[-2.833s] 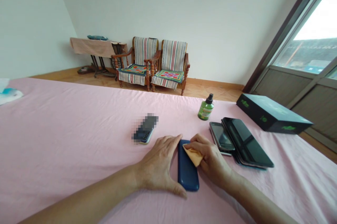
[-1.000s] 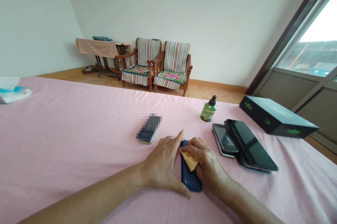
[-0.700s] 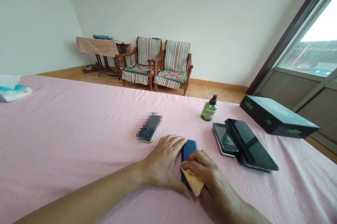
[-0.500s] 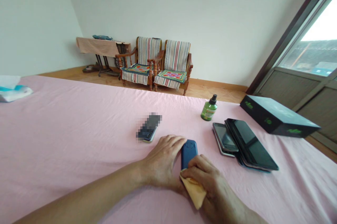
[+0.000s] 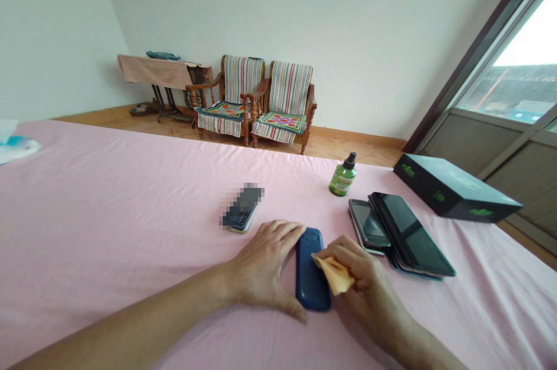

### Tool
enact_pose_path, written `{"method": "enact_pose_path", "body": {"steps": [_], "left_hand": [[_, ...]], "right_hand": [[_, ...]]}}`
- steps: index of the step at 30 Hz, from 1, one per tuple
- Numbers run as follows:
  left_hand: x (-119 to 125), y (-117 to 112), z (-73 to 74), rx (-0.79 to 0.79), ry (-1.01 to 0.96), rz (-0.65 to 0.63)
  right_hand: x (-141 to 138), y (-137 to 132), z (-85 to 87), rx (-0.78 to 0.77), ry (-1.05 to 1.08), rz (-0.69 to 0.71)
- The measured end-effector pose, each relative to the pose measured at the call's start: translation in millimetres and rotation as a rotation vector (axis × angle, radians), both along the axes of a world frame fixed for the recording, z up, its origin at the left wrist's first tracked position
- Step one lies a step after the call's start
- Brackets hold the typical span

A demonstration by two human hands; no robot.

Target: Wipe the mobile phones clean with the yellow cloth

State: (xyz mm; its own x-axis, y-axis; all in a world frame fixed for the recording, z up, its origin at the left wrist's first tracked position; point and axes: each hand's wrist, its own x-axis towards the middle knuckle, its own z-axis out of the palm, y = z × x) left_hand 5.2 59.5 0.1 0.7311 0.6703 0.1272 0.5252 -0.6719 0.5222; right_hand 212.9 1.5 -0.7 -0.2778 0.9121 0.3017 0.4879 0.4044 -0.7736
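A dark blue phone [image 5: 310,276] lies back up on the pink tablecloth [image 5: 108,213]. My left hand [image 5: 265,268] rests beside it, fingers along its left edge and thumb at its near corner, holding it steady. My right hand [image 5: 365,280] pinches a small folded yellow-orange cloth [image 5: 334,274] against the phone's right side. Both forearms reach in from the bottom of the view.
A small keypad phone [image 5: 241,209] lies just beyond my left hand. To the right are several stacked phones [image 5: 400,231], a green spray bottle [image 5: 342,176] and a black box [image 5: 452,187]. A white and blue pack [image 5: 13,144] sits far left. Two striped chairs [image 5: 256,103] stand by the wall.
My right hand drew the cloth down the phone toward me, uncovering its top, then moved back up to its right side. The left hand stayed on the phone.
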Motion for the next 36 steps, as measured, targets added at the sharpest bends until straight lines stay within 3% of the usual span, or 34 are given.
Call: {"method": "enact_pose_path", "body": {"steps": [8, 12, 17, 26, 31, 36], "left_hand": [[1, -1, 0.1, 0.005, -0.011, 0.007], [1, 0, -3.5, 0.041, -0.048, -0.007], [0, 0, -2.7, 0.035, -0.039, -0.009], [1, 0, -1.3, 0.029, -0.06, -0.001], [0, 1, -2.2, 0.036, -0.051, -0.002], [0, 1, -4.8, 0.046, -0.063, -0.011]], "right_hand": [[-10, -6, -1.5, -0.003, -0.079, 0.136], [-17, -13, 7.3, -0.023, -0.098, 0.259], [-1, -10, 26.3, -0.109, -0.186, 0.329], [-6, -10, 23.5, -0.039, -0.203, 0.342], [-1, -11, 32.7, -0.1, -0.196, 0.387], [-9, -13, 25.9, -0.035, -0.191, 0.327]]}}
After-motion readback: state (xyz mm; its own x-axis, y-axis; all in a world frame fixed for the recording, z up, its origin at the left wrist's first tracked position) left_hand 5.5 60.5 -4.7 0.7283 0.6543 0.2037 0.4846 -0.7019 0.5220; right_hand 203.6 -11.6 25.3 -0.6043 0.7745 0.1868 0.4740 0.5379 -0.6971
